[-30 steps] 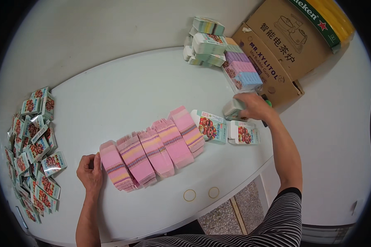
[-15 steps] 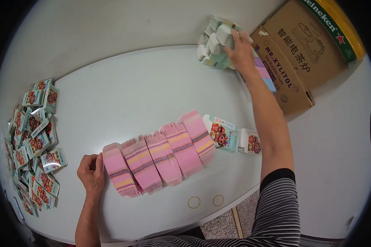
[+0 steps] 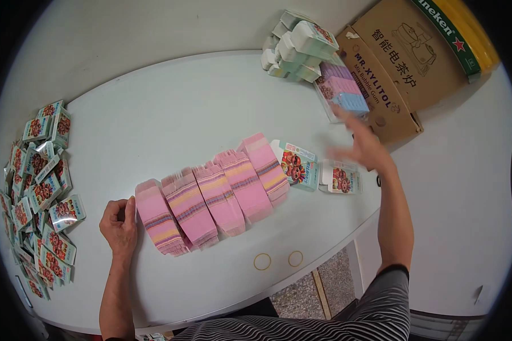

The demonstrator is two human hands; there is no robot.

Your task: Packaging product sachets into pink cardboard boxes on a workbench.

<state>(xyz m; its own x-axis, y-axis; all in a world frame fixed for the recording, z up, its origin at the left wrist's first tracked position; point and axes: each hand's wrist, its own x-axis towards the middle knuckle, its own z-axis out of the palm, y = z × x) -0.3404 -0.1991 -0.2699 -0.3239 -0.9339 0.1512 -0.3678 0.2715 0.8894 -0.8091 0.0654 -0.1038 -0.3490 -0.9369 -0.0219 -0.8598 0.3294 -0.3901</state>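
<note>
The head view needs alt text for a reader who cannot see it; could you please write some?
A person's left hand rests against the end of a fanned row of flat pink cartons on a white table, while the blurred, empty right hand hangs open above two small printed boxes. More printed boxes are heaped at the left edge, cardboard boxes stand beyond.

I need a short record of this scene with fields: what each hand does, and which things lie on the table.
left hand: rests at the left end of the row of pink flat stacks, touching it
right hand: open, blurred, in the air above the folded cartons, holds nothing
table: white, rounded
left edge: pile of small folded cartons
far right: assembled small boxes, brown cardboard boxes
near edge: two rubber bands
</note>
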